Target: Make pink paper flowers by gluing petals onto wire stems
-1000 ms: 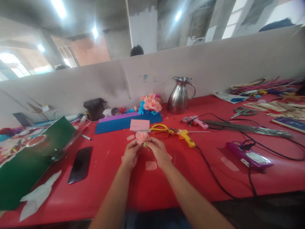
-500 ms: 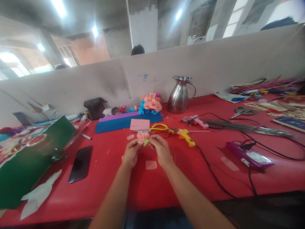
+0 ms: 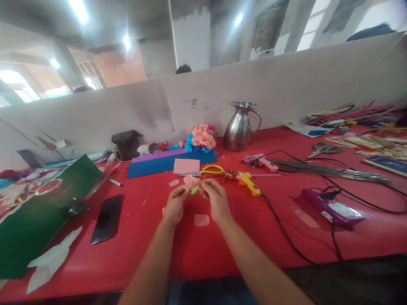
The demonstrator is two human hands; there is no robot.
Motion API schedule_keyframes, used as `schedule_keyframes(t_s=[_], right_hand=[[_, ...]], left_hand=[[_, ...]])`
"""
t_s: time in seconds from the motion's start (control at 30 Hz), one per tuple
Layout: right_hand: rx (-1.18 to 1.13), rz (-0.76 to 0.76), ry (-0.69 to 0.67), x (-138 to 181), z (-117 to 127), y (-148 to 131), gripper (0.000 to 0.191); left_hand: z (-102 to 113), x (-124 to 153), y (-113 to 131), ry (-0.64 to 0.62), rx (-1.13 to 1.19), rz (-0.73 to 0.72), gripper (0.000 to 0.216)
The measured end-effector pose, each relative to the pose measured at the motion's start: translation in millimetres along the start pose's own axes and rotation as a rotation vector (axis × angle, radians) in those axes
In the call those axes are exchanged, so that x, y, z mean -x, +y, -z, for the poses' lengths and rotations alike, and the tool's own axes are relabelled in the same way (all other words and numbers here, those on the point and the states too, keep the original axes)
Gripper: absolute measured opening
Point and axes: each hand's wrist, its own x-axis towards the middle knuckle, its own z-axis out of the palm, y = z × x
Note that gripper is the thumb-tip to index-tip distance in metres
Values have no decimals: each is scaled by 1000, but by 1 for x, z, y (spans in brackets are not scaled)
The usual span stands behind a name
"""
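Note:
Between my two hands is a pink paper flower [image 3: 191,181] with a light green piece [image 3: 194,190] beneath its petals. My left hand [image 3: 176,203] pinches the flower from its left side. The fingers of my right hand [image 3: 216,199] are pinched together at the flower's right edge; fingertip contact there is hard to make out. On the table below lies a pale pink paper petal [image 3: 202,220], with another petal [image 3: 174,183] to the left of the flower. Just beyond are a folded pink paper [image 3: 186,165] and yellow-handled scissors [image 3: 213,170].
A yellow glue gun [image 3: 249,183] and its cord lie to the right, near a purple power box [image 3: 332,206]. A steel jug [image 3: 238,129] stands by the partition beside a bunch of paper flowers [image 3: 202,137]. A phone [image 3: 107,219] and green sheet [image 3: 34,228] are left.
The pink flower has turned slightly in my fingers, and its green piece now sits flatter under the petals. My hands stay nearly in the same place.

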Motion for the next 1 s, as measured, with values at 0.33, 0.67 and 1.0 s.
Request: schedule_keyframes(t_s=[0.33, 0.67, 1.0], right_hand=[[22, 1, -18, 1, 1, 1, 18], [-52, -44, 53, 0, -1, 3, 23], [-78, -106, -22, -2, -1, 3, 21]], left_hand=[[1, -2, -4, 44, 59, 28, 19], [-1, 0, -3, -32, -35, -41, 17], [3, -1, -6, -124, -113, -120, 19]])
